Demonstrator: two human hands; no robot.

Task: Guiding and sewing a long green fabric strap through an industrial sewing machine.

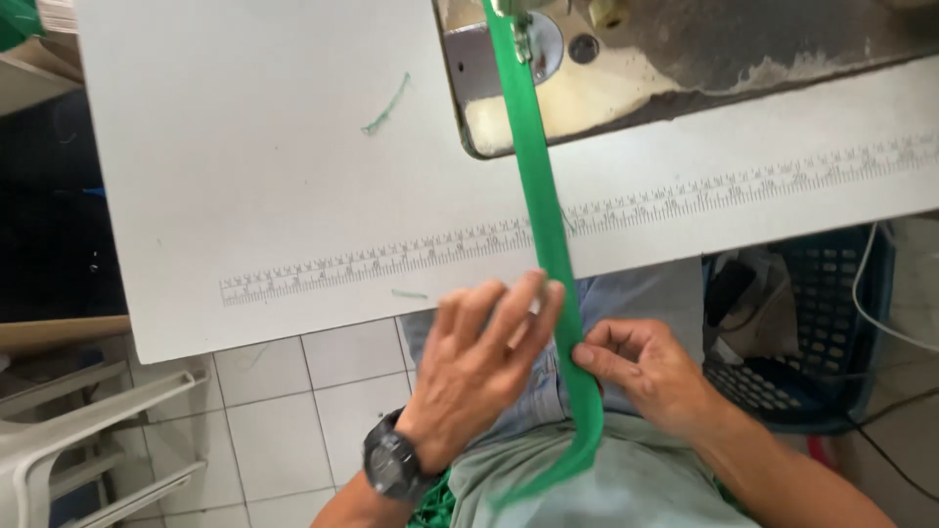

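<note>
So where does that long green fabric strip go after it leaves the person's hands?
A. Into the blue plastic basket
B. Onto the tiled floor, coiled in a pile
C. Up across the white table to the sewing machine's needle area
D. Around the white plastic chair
C: the long green fabric strip runs from the right hand and left hand up over the white table to the sewing machine's metal plate.

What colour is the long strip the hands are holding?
Bright green: the long green fabric strip shows best in the head view, running from the sewing machine to the lap.
</note>
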